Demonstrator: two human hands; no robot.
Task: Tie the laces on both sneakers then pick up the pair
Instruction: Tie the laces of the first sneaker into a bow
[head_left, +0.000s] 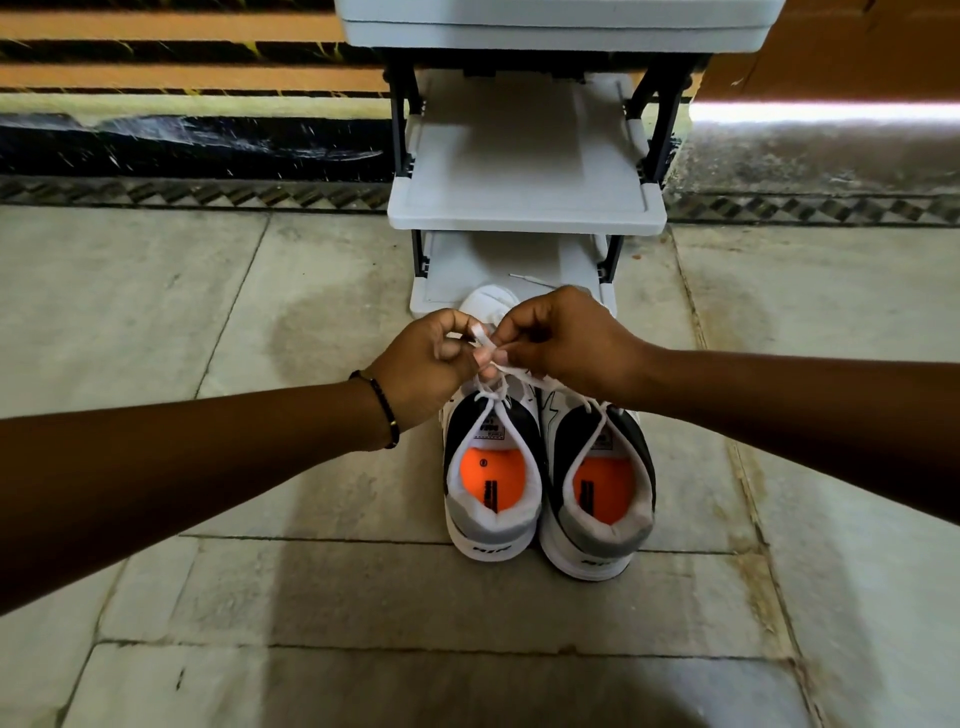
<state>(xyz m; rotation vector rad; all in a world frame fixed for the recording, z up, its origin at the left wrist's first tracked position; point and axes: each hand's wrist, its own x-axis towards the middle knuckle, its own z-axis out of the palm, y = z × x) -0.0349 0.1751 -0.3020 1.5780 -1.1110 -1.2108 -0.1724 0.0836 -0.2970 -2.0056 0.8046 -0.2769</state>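
Two white, grey and black sneakers with orange insoles stand side by side on the floor, heels toward me: the left sneaker (491, 483) and the right sneaker (597, 493). Above the left sneaker, my left hand (423, 364) and my right hand (563, 340) meet, both pinching its white lace (480, 338). The lace rises taut from the top eyelets into my fingers. My hands hide the front of both shoes. A lace end (530, 280) lies on the rack's lowest shelf.
A white tiered shoe rack (524, 208) with black posts stands directly behind the sneakers. The floor (260, 649) is pale stone tile. A dark wall base with a patterned border runs across the back.
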